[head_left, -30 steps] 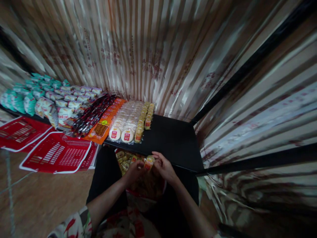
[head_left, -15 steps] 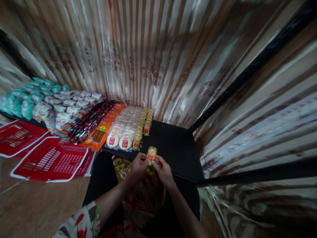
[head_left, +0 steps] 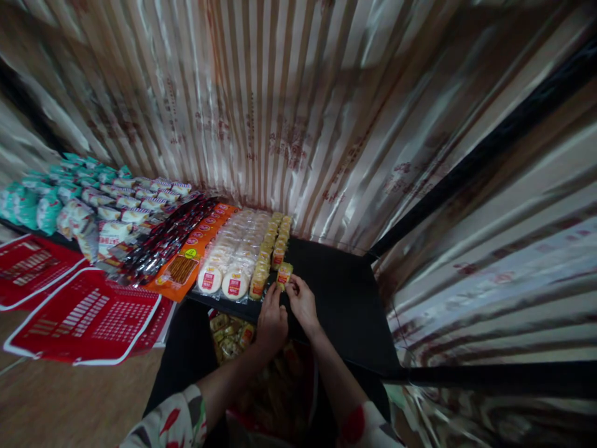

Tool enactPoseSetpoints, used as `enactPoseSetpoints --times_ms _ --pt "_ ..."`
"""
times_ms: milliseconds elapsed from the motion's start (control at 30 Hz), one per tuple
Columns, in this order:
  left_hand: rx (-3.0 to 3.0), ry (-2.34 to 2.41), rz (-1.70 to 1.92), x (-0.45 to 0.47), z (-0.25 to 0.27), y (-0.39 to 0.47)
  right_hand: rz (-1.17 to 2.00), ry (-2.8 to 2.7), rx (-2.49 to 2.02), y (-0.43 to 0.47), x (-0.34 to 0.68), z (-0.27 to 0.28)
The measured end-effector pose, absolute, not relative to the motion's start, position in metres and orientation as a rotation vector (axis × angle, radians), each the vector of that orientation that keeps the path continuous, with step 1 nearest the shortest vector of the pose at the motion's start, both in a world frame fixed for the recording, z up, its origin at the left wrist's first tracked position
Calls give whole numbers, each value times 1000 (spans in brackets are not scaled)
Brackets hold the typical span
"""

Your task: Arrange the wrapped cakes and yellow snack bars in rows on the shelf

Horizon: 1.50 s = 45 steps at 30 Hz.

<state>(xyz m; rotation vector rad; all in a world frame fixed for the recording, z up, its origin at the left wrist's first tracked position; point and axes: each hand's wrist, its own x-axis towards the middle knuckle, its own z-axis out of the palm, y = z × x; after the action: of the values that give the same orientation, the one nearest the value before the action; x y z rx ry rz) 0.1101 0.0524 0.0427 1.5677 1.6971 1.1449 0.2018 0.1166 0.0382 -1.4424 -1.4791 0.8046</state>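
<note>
Both hands are over the front of a black shelf (head_left: 340,305), pinching one small yellow snack packet (head_left: 284,274) with a red-and-white label. My left hand (head_left: 273,317) grips its lower left side, and my right hand (head_left: 303,302) its lower right. The packet stands at the near end of a short row of matching yellow packets (head_left: 280,246). Left of that runs a longer yellow row (head_left: 260,277). Whether the held packet touches the shelf I cannot tell. Below my wrists, a container between my knees holds more yellow packets (head_left: 231,336).
Farther left lie round white crackers in clear wrap (head_left: 234,284), an orange snack bag (head_left: 181,269), dark shiny packets (head_left: 163,239), white packets (head_left: 135,214) and teal packets (head_left: 49,208). Red baskets (head_left: 88,314) stand below the shelf's left part. A striped curtain (head_left: 289,124) hangs behind; black frame bars (head_left: 466,168) rise at right.
My hands have carried the yellow packet forward from the shelf's front edge to the near end of the short yellow row. The view has shifted slightly.
</note>
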Motion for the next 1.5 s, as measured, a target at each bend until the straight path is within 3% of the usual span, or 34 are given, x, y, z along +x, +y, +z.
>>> enactPoseSetpoints --times_ms 1033,1500 --pt "1457 1474 1253 110 25 91 600 -1583 -1474 148 177 36" --pt "1592 1548 1211 106 28 91 723 -1452 -1471 124 180 38"
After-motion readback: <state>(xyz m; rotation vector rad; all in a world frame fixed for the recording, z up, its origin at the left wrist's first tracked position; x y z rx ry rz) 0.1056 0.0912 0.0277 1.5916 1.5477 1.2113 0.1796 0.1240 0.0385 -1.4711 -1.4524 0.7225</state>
